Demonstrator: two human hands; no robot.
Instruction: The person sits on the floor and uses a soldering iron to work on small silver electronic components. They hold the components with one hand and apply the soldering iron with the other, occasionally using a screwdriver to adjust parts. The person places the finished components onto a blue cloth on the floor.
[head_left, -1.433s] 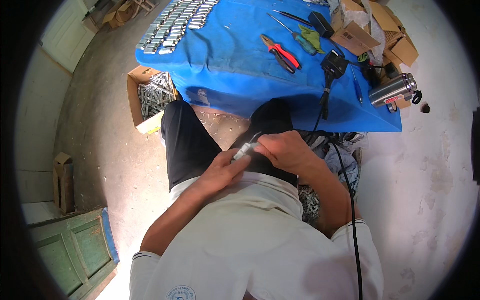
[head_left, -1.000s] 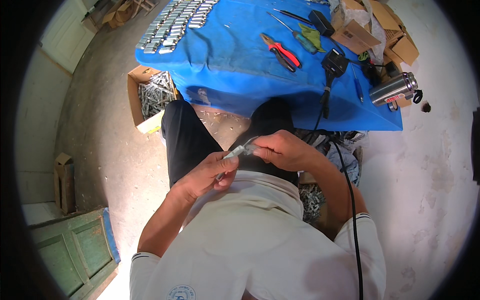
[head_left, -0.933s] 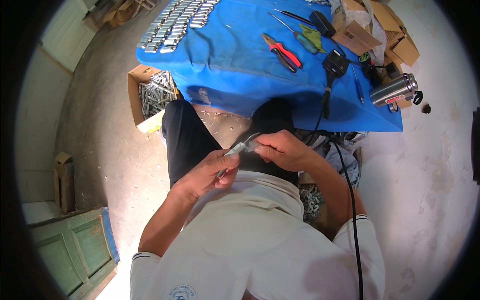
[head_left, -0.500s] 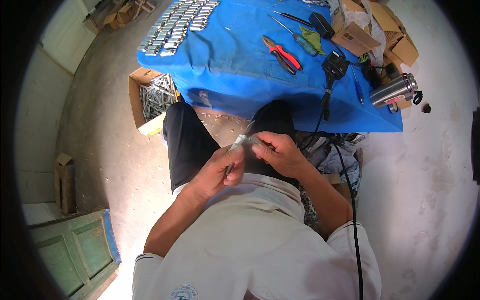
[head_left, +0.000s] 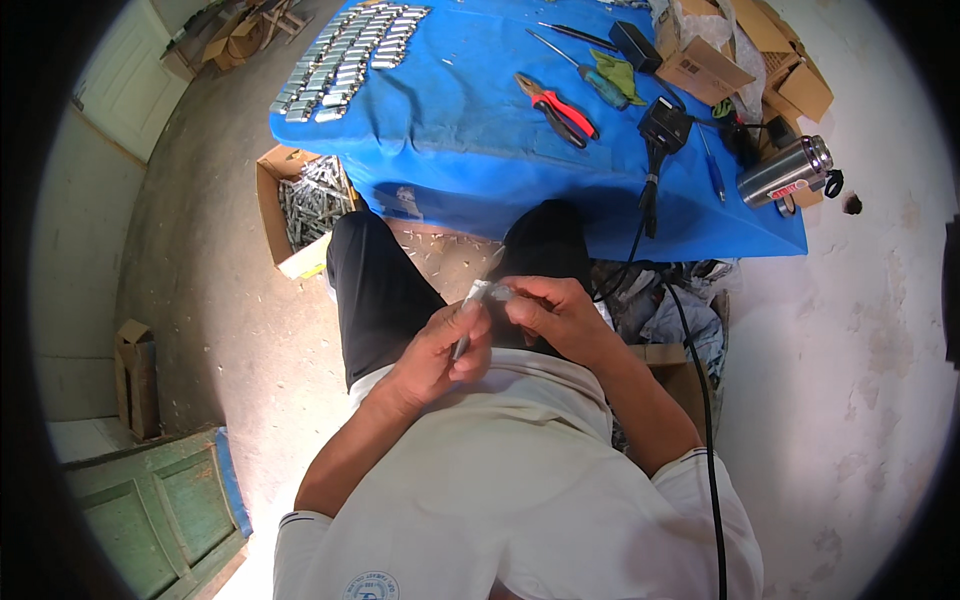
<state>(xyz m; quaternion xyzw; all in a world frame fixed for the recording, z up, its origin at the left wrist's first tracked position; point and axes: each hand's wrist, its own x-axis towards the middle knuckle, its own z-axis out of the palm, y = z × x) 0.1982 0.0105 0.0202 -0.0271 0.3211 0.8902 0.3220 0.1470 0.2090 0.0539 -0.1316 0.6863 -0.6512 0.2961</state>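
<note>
Above my lap, my left hand [head_left: 442,348] is closed around a slim metal piece [head_left: 478,291]. Its pale silver end sticks up past the thumb, and a darker grey end shows below the fingers. Close against that upper end, my right hand [head_left: 562,318] is pinched, with something small, whitish and blurred at its fingertips. What exactly the right fingers hold is too smeared to make out. Rows of similar-looking silver metal pieces [head_left: 345,55] lie at the table's far left.
On the blue-covered table [head_left: 450,120] lie red-and-black pliers [head_left: 560,112], a screwdriver [head_left: 600,85], a black device [head_left: 664,125] with a cable, and a steel flask [head_left: 785,172]. A cardboard box of metal parts [head_left: 312,205] stands below left. Cartons [head_left: 700,70] crowd the back right.
My right hand has shifted slightly, its fingers still at the metal piece's upper end. The left hand keeps its hold almost in place. The view has tilted a little.
</note>
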